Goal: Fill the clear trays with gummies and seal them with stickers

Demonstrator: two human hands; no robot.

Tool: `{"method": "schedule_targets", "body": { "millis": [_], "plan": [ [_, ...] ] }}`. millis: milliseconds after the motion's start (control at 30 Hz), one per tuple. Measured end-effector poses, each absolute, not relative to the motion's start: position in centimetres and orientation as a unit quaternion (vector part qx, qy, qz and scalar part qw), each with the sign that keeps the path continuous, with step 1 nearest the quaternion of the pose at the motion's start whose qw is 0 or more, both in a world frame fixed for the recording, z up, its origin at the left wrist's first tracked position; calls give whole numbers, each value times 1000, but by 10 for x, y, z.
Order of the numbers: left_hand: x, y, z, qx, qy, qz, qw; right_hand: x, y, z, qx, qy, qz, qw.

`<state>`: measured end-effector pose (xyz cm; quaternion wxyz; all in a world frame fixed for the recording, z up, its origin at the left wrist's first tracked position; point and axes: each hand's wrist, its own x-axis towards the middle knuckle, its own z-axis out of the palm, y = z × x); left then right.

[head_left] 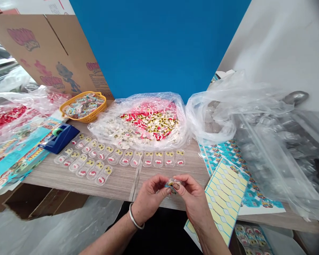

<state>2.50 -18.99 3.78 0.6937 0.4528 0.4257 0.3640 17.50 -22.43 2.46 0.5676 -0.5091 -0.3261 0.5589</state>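
Note:
Both hands meet over the table's front edge. My left hand [154,194] and my right hand [190,194] pinch one small clear plastic candy pack [172,183] between thumbs and fingers. Yellow and a bit of blue show on it; the fingers cover most of the rest. Beyond the hands stands a row of clear candy packs [158,158], each with yellow eye-like pieces and a red-and-white piece. More such packs lie to the left. Beside my right forearm lies a yellow sticker sheet [224,198] with blue outlines, with several label spots bare.
A plastic bag of loose candies [151,122] lies behind the packs. At left are a blue tape dispenser [60,139], a yellow basket [97,110] of packs and a cardboard box [50,53]. Bags of clear plastic trays [279,141] fill the right. A blue panel [159,46] rises behind.

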Motion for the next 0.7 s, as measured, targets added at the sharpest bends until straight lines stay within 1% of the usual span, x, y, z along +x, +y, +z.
{"method": "schedule_targets", "body": {
  "millis": [100, 233, 433, 600, 700],
  "plan": [
    [22, -190, 37, 389, 416, 376, 731, 171, -223, 28, -517, -323, 558, 563],
    [20, -190, 36, 339, 409, 391, 752, 163, -223, 35, -552, -327, 512, 572],
    [19, -190, 38, 345, 405, 400, 746, 163, -222, 38, -584, -400, 454, 541],
    [19, -192, 34, 348, 407, 398, 745, 164, -222, 36, -583, -433, 438, 530],
    [19, -190, 32, 346, 407, 399, 745, 163, -223, 33, -579, -422, 442, 539]
  ]
}}
